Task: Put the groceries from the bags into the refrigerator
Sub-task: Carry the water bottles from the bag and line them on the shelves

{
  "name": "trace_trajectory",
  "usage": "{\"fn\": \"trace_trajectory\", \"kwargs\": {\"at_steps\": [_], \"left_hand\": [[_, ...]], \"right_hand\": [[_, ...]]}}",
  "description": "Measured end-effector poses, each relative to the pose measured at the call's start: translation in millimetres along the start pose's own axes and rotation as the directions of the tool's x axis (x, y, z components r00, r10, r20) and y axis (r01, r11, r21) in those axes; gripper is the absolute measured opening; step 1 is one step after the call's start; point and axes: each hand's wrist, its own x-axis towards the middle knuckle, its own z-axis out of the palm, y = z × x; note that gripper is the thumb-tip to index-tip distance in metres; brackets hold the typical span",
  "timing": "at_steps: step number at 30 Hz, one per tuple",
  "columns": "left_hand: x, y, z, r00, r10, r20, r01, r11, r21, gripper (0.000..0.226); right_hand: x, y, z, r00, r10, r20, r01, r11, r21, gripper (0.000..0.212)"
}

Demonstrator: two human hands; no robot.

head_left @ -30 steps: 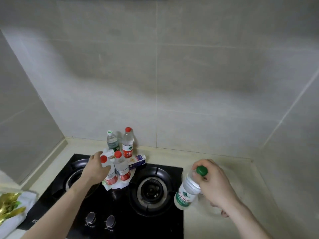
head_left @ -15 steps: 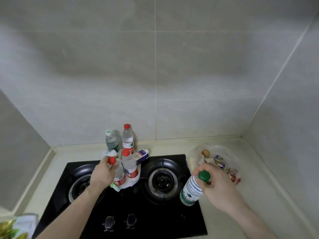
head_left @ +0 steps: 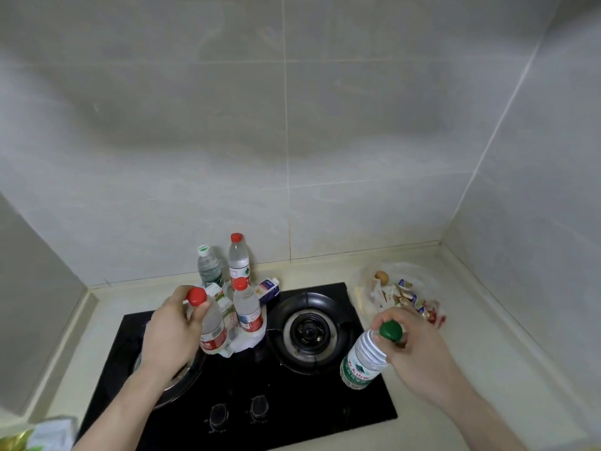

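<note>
Both grips are high on the necks — left hand [head_left: 170,333] around the red-capped bottle [head_left: 211,323] over the stove [head_left: 240,382], right hand [head_left: 419,356] around the green-capped bottle [head_left: 367,359] at the counter [head_left: 487,369] edge. Carried by the necks, either could swing, slip — or clip the standing bottles [head_left: 242,288].

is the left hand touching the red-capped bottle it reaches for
Touching. The head view shows the left hand gripping the red-capped bottle at the neck, fingers curled just under the cap.
</note>
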Motion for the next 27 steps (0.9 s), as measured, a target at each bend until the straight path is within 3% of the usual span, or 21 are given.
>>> {"fn": "trace_trajectory", "kwargs": {"at_steps": [7, 12, 19, 27], "left_hand": [[-28.8, 44.3, -20.8, 0.980, 0.136, 0.147, -0.124, 0.988, -0.086, 0.016], [-55.2, 90.4, -4.3, 0.918, 0.269, 0.292, -0.211, 0.953, -0.215, 0.015], [-101.6, 182.1, 45.5, 0.778, 0.469, 0.417, -0.368, 0.879, -0.302, 0.015], [-193.2, 292.2, 108.4, 0.529, 0.639, 0.559, -0.456, 0.769, -0.448, 0.021]], "right_hand": [[-26.3, 2.0, -5.5, 0.994, 0.101, -0.029, -0.100, 0.994, 0.051, 0.023], [-57.6, 15.0, -23.1, 0.985, 0.159, -0.068, -0.153, 0.985, 0.081, 0.023], [-124.9, 36.3, -78.9, 0.938, 0.267, -0.222, -0.252, 0.963, 0.096, 0.033], [-245.4, 78.3, -158.7, 0.796, 0.453, -0.402, -0.403, 0.892, 0.207, 0.031]]}}
